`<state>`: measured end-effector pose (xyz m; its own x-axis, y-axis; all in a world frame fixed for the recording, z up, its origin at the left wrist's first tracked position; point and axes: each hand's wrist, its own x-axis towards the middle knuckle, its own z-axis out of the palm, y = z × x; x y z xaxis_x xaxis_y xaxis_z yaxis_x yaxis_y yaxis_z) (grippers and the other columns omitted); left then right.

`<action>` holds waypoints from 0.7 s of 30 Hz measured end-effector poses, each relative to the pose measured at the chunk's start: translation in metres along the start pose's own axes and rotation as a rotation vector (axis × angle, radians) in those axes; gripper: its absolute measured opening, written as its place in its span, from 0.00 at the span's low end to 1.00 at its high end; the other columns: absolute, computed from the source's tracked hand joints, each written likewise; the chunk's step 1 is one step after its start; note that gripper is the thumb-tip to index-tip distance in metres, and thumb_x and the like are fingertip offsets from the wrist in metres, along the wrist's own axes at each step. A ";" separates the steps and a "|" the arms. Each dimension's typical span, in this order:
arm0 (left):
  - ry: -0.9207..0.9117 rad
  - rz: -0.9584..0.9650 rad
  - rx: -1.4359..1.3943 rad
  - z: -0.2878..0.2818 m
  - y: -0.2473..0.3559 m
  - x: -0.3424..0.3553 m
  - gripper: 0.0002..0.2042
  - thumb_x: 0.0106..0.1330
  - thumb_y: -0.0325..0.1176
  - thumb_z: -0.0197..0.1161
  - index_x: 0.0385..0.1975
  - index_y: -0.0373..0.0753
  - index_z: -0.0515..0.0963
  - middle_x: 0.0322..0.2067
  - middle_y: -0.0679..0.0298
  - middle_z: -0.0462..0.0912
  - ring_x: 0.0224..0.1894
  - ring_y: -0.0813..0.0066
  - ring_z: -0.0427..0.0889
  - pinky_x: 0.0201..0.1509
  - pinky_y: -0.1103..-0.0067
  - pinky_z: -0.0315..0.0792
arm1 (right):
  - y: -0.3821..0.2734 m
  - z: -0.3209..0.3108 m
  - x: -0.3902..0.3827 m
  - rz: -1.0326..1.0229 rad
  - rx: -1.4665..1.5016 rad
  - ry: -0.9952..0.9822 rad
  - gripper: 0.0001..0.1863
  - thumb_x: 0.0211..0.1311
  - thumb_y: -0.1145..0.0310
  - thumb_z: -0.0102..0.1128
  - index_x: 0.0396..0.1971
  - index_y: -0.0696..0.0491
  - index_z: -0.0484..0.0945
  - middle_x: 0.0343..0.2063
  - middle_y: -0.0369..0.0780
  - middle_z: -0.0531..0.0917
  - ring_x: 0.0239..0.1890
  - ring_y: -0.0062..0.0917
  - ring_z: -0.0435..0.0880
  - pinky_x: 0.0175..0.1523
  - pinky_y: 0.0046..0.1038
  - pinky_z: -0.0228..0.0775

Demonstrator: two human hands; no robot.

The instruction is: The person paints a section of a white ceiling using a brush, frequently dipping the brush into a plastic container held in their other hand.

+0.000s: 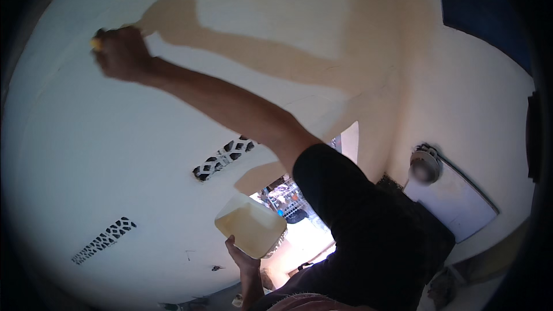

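Note:
My right arm, in a black short sleeve, stretches up and across to the far left along a pale wall (161, 138). At its end my right hand (124, 55) is closed around a small yellow thing (95, 44) that sticks out past the fingers; its kind is too blurred to tell. Lower down, my left hand (246, 260) grips the near side of a cream-coloured plastic tub (272, 249) with rounded corners. Its open top faces me, and the pale inside shows; whether anything lies in it I cannot tell. The right arm's shadow falls on the wall above it.
Two strips of pierced vent blocks, a nearer one (106, 241) and a farther one (224, 158), sit in the wall. Behind the tub is a bright doorway (305, 236). At right stand a whitish panel (461, 204) and a round grey object (425, 167). A dark blue area (487, 8) fills the upper right.

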<state>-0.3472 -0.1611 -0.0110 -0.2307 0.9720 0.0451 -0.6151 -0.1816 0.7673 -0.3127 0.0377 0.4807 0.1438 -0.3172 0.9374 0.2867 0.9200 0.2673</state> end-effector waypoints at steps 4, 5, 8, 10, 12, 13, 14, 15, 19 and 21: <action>0.042 -0.060 -0.152 0.019 0.008 -0.005 0.23 0.71 0.45 0.39 0.56 0.35 0.67 0.52 0.57 0.74 0.53 0.63 0.76 0.56 0.68 0.72 | 0.003 -0.009 -0.004 0.164 0.079 -0.050 0.14 0.53 0.62 0.64 0.28 0.60 0.77 0.17 0.48 0.80 0.24 0.46 0.81 0.36 0.45 0.71; 0.045 -0.073 -0.145 0.015 0.008 -0.007 0.23 0.71 0.45 0.39 0.56 0.35 0.67 0.52 0.57 0.74 0.53 0.63 0.76 0.56 0.68 0.72 | 0.023 -0.017 -0.008 0.198 -0.044 0.014 0.16 0.52 0.60 0.66 0.24 0.60 0.78 0.16 0.48 0.79 0.23 0.44 0.81 0.35 0.44 0.71; 0.040 0.047 0.122 0.012 0.002 0.001 0.22 0.71 0.44 0.38 0.54 0.35 0.68 0.52 0.57 0.74 0.52 0.63 0.76 0.55 0.69 0.73 | 0.127 -0.082 -0.012 0.237 -0.339 0.080 0.21 0.48 0.55 0.70 0.12 0.58 0.78 0.15 0.49 0.79 0.20 0.43 0.80 0.32 0.43 0.70; -0.024 0.061 0.189 0.019 -0.004 0.007 0.23 0.71 0.45 0.39 0.55 0.35 0.68 0.52 0.57 0.75 0.51 0.63 0.77 0.56 0.68 0.72 | 0.204 -0.169 -0.009 0.182 -0.622 0.132 0.17 0.49 0.59 0.63 0.11 0.56 0.77 0.14 0.48 0.79 0.19 0.43 0.79 0.30 0.46 0.70; 0.007 -0.003 0.077 0.022 -0.010 0.006 0.23 0.70 0.45 0.40 0.55 0.35 0.68 0.51 0.57 0.75 0.51 0.63 0.77 0.55 0.68 0.73 | 0.236 -0.254 -0.005 0.054 -0.953 0.085 0.18 0.60 0.61 0.61 0.17 0.58 0.76 0.12 0.45 0.76 0.16 0.37 0.74 0.26 0.40 0.65; 0.030 -0.051 -0.007 0.017 -0.007 0.004 0.23 0.70 0.46 0.41 0.55 0.35 0.68 0.50 0.57 0.75 0.51 0.63 0.77 0.54 0.69 0.73 | 0.220 -0.267 -0.011 0.023 -0.969 0.118 0.17 0.60 0.62 0.62 0.17 0.58 0.76 0.13 0.45 0.76 0.16 0.37 0.75 0.25 0.40 0.66; 0.081 -0.021 -0.022 0.010 -0.004 -0.001 0.23 0.70 0.46 0.41 0.55 0.35 0.68 0.50 0.57 0.75 0.51 0.63 0.77 0.54 0.69 0.73 | 0.183 -0.264 -0.012 0.225 -0.739 0.162 0.17 0.61 0.63 0.61 0.17 0.58 0.76 0.13 0.45 0.77 0.16 0.37 0.76 0.25 0.39 0.67; 0.110 -0.086 -0.107 0.012 -0.006 0.000 0.24 0.69 0.47 0.42 0.54 0.35 0.68 0.50 0.57 0.75 0.51 0.64 0.77 0.54 0.69 0.73 | 0.171 -0.257 -0.006 0.214 -0.725 0.156 0.17 0.61 0.63 0.61 0.17 0.58 0.76 0.13 0.45 0.77 0.16 0.37 0.76 0.25 0.39 0.67; 0.096 -0.150 -0.077 0.024 -0.008 -0.002 0.26 0.66 0.50 0.44 0.54 0.35 0.69 0.48 0.58 0.76 0.51 0.64 0.77 0.54 0.69 0.72 | 0.163 -0.196 -0.011 0.088 -0.843 -0.007 0.13 0.63 0.66 0.58 0.21 0.58 0.78 0.13 0.43 0.78 0.16 0.33 0.76 0.23 0.35 0.67; 0.082 -0.162 -0.082 0.032 -0.010 -0.001 0.26 0.66 0.49 0.44 0.54 0.35 0.69 0.47 0.58 0.76 0.50 0.64 0.77 0.53 0.69 0.73 | 0.147 -0.115 -0.028 -0.050 -0.680 0.012 0.08 0.48 0.65 0.60 0.19 0.53 0.78 0.17 0.44 0.79 0.20 0.37 0.80 0.27 0.41 0.72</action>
<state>-0.3171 -0.1560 0.0019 -0.1824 0.9746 -0.1300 -0.7080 -0.0384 0.7051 -0.1655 0.1557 0.4681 0.1244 -0.3621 0.9238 0.8242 0.5561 0.1070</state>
